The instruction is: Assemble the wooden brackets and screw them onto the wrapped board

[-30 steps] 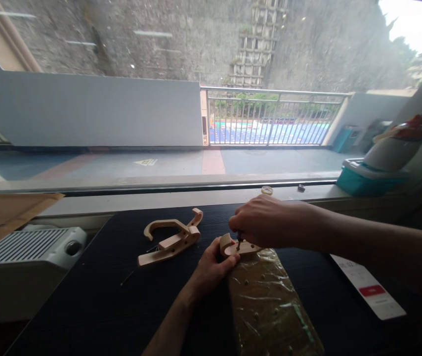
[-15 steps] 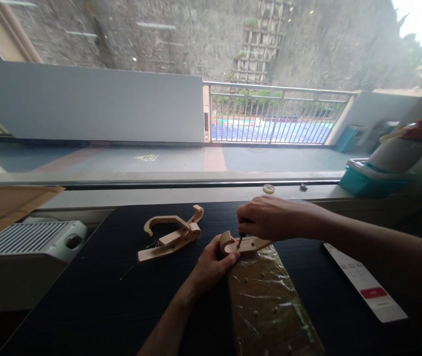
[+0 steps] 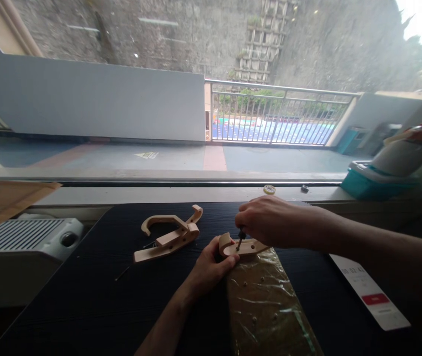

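Brown, film-wrapped board lies closest, running from the bottom edge up the black worktop, its glossy covering creased and dotted with small studs or holes. To its right, partly under the right forearm, a white-screened phone shows digits and a red bar.

At the board's far end sits a pale wooden hook, its curled tip toward the left. The left hand has its grip closed about that curled end, thumb along the near side and fingers behind. Above, the right hand has a tight grip on a slim tool, dark at the top; the tool slants down to the hook, its lower end meeting the wood near the curl. Whether a screw is under it is too small to tell.

Left of the hands, well apart from them, more curved wooden pieces lie crossed together, with a thin dark rod near their lower end. Beyond the worktop, the pale sill carries a roll of tape, a small dark object and a teal box. Past the glass come a walkway, a metal railing and a grey slope.
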A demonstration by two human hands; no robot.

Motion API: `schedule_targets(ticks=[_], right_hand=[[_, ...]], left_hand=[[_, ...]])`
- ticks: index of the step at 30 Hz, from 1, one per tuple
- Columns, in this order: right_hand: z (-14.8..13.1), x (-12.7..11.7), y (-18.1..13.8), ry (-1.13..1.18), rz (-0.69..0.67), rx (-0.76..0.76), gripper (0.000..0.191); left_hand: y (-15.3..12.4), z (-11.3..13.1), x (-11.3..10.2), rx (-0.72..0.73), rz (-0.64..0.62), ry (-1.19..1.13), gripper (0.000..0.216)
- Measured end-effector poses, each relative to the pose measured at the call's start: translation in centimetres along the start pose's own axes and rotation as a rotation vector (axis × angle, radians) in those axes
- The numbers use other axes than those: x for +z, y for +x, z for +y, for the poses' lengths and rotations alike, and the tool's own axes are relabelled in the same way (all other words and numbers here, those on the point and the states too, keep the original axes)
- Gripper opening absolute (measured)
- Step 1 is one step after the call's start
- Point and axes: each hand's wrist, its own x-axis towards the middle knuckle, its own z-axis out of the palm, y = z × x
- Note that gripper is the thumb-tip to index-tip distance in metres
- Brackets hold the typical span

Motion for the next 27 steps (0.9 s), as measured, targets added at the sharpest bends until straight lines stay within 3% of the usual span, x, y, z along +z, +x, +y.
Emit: schedule_targets(ticks=[6,9,13,19,27], right_hand=[[0.1,0.8,0.3,0.014,0.04,0.072,0.024],[-0.1,0.9,0.3,-0.065,0.088,0.064,0.02],[-0.8,0.0,-0.3,-0.149,0.096,0.004,0.006],[-0.9,-0.2,-0.1,-0.064,0.02,-0.116,0.01],[0.0,1.0,1.1,-0.012,0.096,0.114,0.033]], left_hand=[[0.1,0.0,-0.1,0.025,-0.001,0.008,0.03],[0.0,0.1,-0.1,0.025,-0.006,0.004,0.03],[0.0,0.0,-0.1,0.031,-0.018,0.009,0.029],[0.1,-0.4,-0.1,0.007,-0.025,0.003,0.03],[0.0,-0.2,-0.1,0.015,-0.001,0.039,0.031]])
